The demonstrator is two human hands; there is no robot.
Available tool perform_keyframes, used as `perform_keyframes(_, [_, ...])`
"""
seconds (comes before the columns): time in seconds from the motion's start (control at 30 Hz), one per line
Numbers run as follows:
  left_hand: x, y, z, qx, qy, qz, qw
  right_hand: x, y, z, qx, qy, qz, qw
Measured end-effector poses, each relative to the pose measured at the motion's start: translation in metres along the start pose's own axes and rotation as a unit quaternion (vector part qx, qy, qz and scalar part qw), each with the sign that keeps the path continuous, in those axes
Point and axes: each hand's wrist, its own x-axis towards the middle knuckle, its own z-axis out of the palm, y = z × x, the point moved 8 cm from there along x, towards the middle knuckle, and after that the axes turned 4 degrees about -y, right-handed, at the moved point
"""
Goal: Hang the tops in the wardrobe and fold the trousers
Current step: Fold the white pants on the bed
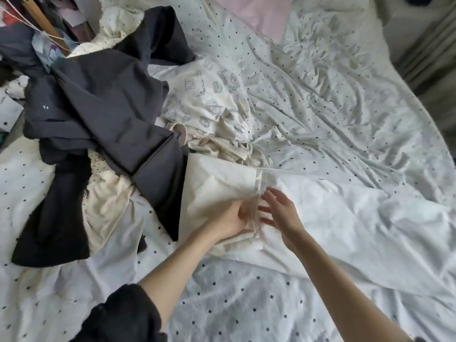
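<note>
White trousers (345, 218) lie spread on the dotted bedsheet (246, 304). Left hand (232, 220) pinches their cream folded part; right hand (281, 213) hovers, fingers spread wide.

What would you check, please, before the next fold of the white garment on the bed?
1. Left hand has a hold on the cream-white garment: ok, fingers curl into its edge.
2. Right hand free to smooth: ok, fingers spread and holding nothing.
3. Garment lies flat: not ok, the white cloth to the right is creased.
4. Garment clear of the pile: not ok, the dark garment overlaps its left edge.
5. Bare room on the dotted sheet near the person: ok.
6. Whether this is trousers or a top: cannot tell.
</note>
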Motion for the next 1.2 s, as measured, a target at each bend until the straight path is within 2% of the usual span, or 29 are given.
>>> perform_keyframes(0.03, [-0.006,-0.004,-0.010,0.023,0.053,0.028,0.998,0.001,0.003,-0.002,-0.064,0.026,-0.024,0.997])
perform_keyframes(0.07, [-0.016,-0.002,-0.027,0.059,0.140,0.072,0.986,-0.001,0.001,-0.003,-0.162,0.065,-0.066,0.982])
perform_keyframes(0.13, [-0.047,-0.005,-0.063,0.138,0.316,0.131,0.930,-0.014,-0.010,0.012,-0.349,0.134,-0.192,0.907])
perform_keyframes(0.2, [-0.073,-0.026,-0.085,0.143,0.407,0.112,0.895,-0.033,-0.019,0.043,-0.441,0.155,-0.320,0.824])
perform_keyframes(0.23, [-0.080,-0.042,-0.092,0.115,0.411,0.084,0.901,-0.038,-0.019,0.065,-0.464,0.141,-0.360,0.797])
perform_keyframes(0.27, [-0.079,-0.057,-0.092,0.059,0.385,0.047,0.920,-0.040,-0.014,0.082,-0.487,0.108,-0.379,0.779])
perform_keyframes(0.33, [-0.073,-0.091,-0.077,-0.083,0.276,-0.046,0.956,-0.034,0.007,0.112,-0.543,0.034,-0.382,0.747])
perform_keyframes(0.37, [-0.070,-0.104,-0.068,-0.132,0.228,-0.081,0.961,-0.024,0.022,0.119,-0.578,0.010,-0.372,0.726])
perform_keyframes(0.43, [-0.069,-0.115,-0.059,-0.145,0.187,-0.111,0.965,0.000,0.050,0.114,-0.638,-0.009,-0.322,0.699])
perform_keyframes(0.53, [-0.065,-0.118,-0.056,-0.156,0.156,-0.119,0.968,0.019,0.073,0.101,-0.678,-0.006,-0.279,0.680])
perform_keyframes(0.7, [-0.064,-0.124,-0.068,-0.159,0.163,-0.143,0.963,0.017,0.050,0.103,-0.685,0.025,-0.296,0.665])
perform_keyframes(0.8, [-0.063,-0.128,-0.075,-0.151,0.163,-0.151,0.963,0.052,0.022,0.079,-0.708,0.055,-0.252,0.658])
perform_keyframes(0.9, [-0.058,-0.119,-0.077,-0.143,0.146,-0.151,0.967,0.078,0.008,0.059,-0.737,0.031,-0.187,0.649])
perform_keyframes(1.0, [-0.057,-0.110,-0.083,-0.151,0.164,-0.151,0.963,0.058,0.001,0.065,-0.729,0.024,-0.222,0.647])
perform_keyframes(1.1, [-0.063,-0.099,-0.086,-0.179,0.165,-0.145,0.959,0.023,0.016,0.066,-0.683,-0.016,-0.248,0.687])
perform_keyframes(1.13, [-0.065,-0.093,-0.086,-0.189,0.155,-0.140,0.960,0.012,0.022,0.062,-0.654,-0.029,-0.257,0.711])
perform_keyframes(1.2, [-0.071,-0.071,-0.084,-0.186,0.134,-0.118,0.966,-0.008,0.029,0.044,-0.561,-0.036,-0.271,0.782])
